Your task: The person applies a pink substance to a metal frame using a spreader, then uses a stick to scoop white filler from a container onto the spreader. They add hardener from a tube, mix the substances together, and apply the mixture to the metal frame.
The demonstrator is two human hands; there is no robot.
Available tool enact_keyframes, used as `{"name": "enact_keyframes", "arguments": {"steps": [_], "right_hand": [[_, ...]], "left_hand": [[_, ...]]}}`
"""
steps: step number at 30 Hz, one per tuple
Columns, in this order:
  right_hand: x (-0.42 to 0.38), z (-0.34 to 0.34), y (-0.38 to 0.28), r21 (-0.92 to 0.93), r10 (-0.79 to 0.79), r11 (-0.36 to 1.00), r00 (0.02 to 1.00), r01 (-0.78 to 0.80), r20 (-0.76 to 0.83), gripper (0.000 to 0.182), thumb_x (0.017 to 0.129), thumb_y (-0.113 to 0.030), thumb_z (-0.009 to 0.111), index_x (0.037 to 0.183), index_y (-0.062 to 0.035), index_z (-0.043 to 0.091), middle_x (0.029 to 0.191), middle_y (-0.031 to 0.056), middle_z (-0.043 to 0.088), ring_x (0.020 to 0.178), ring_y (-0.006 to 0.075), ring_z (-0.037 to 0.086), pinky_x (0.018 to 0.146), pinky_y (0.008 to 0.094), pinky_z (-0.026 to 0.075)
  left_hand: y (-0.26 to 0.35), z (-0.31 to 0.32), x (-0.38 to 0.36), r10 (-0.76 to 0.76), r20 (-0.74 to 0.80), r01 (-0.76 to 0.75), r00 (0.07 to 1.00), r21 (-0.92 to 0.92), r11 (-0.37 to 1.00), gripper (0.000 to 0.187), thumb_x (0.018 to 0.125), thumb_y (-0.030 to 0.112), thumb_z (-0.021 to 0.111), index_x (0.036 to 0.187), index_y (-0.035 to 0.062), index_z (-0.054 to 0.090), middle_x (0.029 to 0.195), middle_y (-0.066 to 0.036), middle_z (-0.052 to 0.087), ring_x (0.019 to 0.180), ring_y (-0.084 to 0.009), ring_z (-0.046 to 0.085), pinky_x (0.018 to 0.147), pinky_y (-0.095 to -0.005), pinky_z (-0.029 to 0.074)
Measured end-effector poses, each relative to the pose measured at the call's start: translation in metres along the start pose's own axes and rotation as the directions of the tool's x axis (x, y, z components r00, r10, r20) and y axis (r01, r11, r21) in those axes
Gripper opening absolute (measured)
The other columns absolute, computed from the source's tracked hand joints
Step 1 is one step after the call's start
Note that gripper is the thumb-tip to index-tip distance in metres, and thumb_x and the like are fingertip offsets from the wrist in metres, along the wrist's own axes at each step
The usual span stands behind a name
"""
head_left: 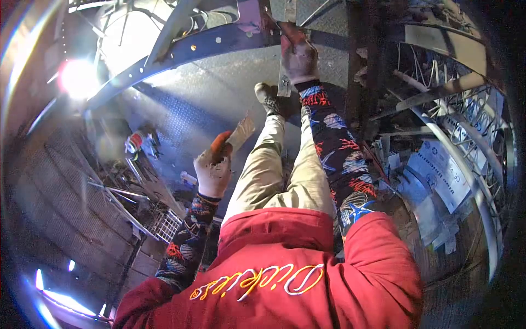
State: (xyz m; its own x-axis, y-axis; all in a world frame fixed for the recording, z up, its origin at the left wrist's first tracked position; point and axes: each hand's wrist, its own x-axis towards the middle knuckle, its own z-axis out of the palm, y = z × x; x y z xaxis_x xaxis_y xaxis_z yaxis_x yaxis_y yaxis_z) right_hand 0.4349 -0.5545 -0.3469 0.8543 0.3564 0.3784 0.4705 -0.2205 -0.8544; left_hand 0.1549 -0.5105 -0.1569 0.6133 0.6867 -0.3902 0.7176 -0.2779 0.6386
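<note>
My left hand [213,171], in a pale work glove with orange-brown fingers, is closed on a short flat strip [241,133], perhaps metal, that points up and right. My right hand [299,59], gloved the same way, reaches far forward. Its fingers are wrapped at a long flat metal bar [284,82], just where the bar meets a dark curved steel beam [219,43] with holes along it. The right fingertips are partly in shadow, so whether they also touch the beam cannot be made out.
A bright lamp [79,78] glares at the left. Metal tubing [438,131] and a printed white sheet [440,172] are at the right. A wire grid [167,226] and stacked bars stand at the lower left. My boot [267,97] rests on patterned floor plate [192,109].
</note>
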Motion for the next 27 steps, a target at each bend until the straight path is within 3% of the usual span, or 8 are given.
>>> {"name": "enact_keyframes", "arguments": {"steps": [5, 8, 11, 14, 16, 18, 23, 27], "right_hand": [[-0.001, 0.006, 0.005, 0.015, -0.100, 0.995, 0.993, 0.101, -0.068, 0.032, 0.088, -0.013, 0.061, 0.120, -0.0119, 0.064, 0.111, 0.0147, 0.067, 0.100, 0.0353, 0.065, 0.085, 0.0403, 0.053], [-0.010, 0.007, 0.000, -0.250, -0.115, 0.959, 0.990, 0.132, 0.081, 0.030, 0.087, -0.011, 0.061, 0.117, -0.0098, 0.065, 0.108, 0.0145, 0.068, 0.099, 0.0374, 0.064, 0.087, 0.0431, 0.051], [-0.016, 0.002, -0.002, -0.046, -0.045, 0.998, 0.997, 0.048, 0.063, 0.028, 0.082, -0.010, 0.061, 0.109, -0.0078, 0.066, 0.105, 0.0171, 0.067, 0.102, 0.0382, 0.061, 0.089, 0.0460, 0.048], [-0.041, -0.005, 0.005, -0.178, 0.015, 0.984, 0.979, 0.023, 0.205, 0.027, 0.079, -0.011, 0.062, 0.105, -0.0072, 0.067, 0.103, 0.0177, 0.068, 0.100, 0.0383, 0.062, 0.091, 0.0456, 0.048], [-0.035, -0.029, -0.017, -0.082, -0.104, 0.990, 0.991, 0.111, 0.081, 0.025, 0.079, -0.011, 0.062, 0.103, -0.0060, 0.067, 0.102, 0.0180, 0.068, 0.095, 0.0382, 0.063, 0.092, 0.0450, 0.049], [-0.045, -0.041, -0.016, -0.044, 0.069, 0.997, 0.995, -0.066, 0.079, 0.024, 0.080, -0.010, 0.060, 0.103, -0.0054, 0.067, 0.099, 0.0199, 0.067, 0.091, 0.0399, 0.064, 0.095, 0.0454, 0.049], [-0.026, -0.037, -0.002, 0.069, 0.152, 0.986, 0.988, -0.153, 0.024, 0.030, 0.086, -0.009, 0.057, 0.114, -0.0115, 0.067, 0.094, 0.0190, 0.068, 0.086, 0.0367, 0.067, 0.072, 0.0383, 0.052], [-0.007, -0.006, 0.002, 0.178, 0.083, 0.981, 0.995, -0.073, -0.047, 0.028, 0.085, -0.009, 0.058, 0.112, -0.0120, 0.067, 0.096, 0.0170, 0.069, 0.086, 0.0359, 0.067, 0.074, 0.0387, 0.054]], "left_hand": [[-0.012, 0.004, -0.002, 0.033, -0.030, -0.032, 0.999, 0.019, 0.999, 0.027, 0.090, 0.007, 0.059, 0.115, 0.0036, 0.068, 0.085, -0.008, 0.069, 0.075, -0.0097, 0.062, 0.069, -0.0266, 0.048], [-0.013, 0.004, -0.001, 0.077, -0.043, -0.074, 0.996, 0.073, 0.995, 0.027, 0.089, 0.009, 0.059, 0.114, 0.0081, 0.069, 0.075, -0.012, 0.067, 0.066, -0.0118, 0.063, 0.062, -0.0288, 0.048], [-0.016, 0.003, 0.001, 0.042, -0.010, -0.042, 0.999, 0.073, 0.996, 0.028, 0.090, 0.011, 0.060, 0.116, 0.0035, 0.068, 0.086, -0.009, 0.069, 0.076, -0.0100, 0.062, 0.068, -0.0268, 0.049], [-0.014, -0.002, -0.001, -0.012, 0.035, 0.010, 0.999, 0.054, 0.998, 0.031, 0.092, 0.014, 0.062, 0.118, -0.0020, 0.066, 0.096, -0.005, 0.071, 0.085, -0.0079, 0.061, 0.075, -0.0247, 0.049], [-0.011, 0.000, 0.001, -0.024, 0.046, 0.021, 0.999, 0.055, 0.998, 0.031, 0.092, 0.015, 0.062, 0.118, -0.0029, 0.065, 0.096, -0.005, 0.070, 0.085, -0.0079, 0.060, 0.075, -0.0247, 0.049], [-0.012, 0.002, 0.002, -0.019, 0.070, 0.013, 0.997, 0.084, 0.996, 0.032, 0.092, 0.016, 0.062, 0.118, -0.0041, 0.065, 0.096, -0.005, 0.069, 0.086, -0.0081, 0.060, 0.075, -0.0247, 0.048], [-0.010, 0.009, 0.003, 0.047, 0.035, -0.048, 0.998, 0.027, 0.998, 0.027, 0.088, 0.008, 0.062, 0.114, 0.0034, 0.068, 0.086, -0.012, 0.073, 0.079, -0.0103, 0.066, 0.070, -0.0268, 0.050], [-0.009, 0.008, 0.002, -0.014, 0.086, 0.011, 0.996, 0.031, 0.999, 0.031, 0.091, 0.015, 0.062, 0.117, -0.0033, 0.065, 0.094, -0.004, 0.067, 0.086, -0.0083, 0.059, 0.076, -0.0241, 0.048]]}}
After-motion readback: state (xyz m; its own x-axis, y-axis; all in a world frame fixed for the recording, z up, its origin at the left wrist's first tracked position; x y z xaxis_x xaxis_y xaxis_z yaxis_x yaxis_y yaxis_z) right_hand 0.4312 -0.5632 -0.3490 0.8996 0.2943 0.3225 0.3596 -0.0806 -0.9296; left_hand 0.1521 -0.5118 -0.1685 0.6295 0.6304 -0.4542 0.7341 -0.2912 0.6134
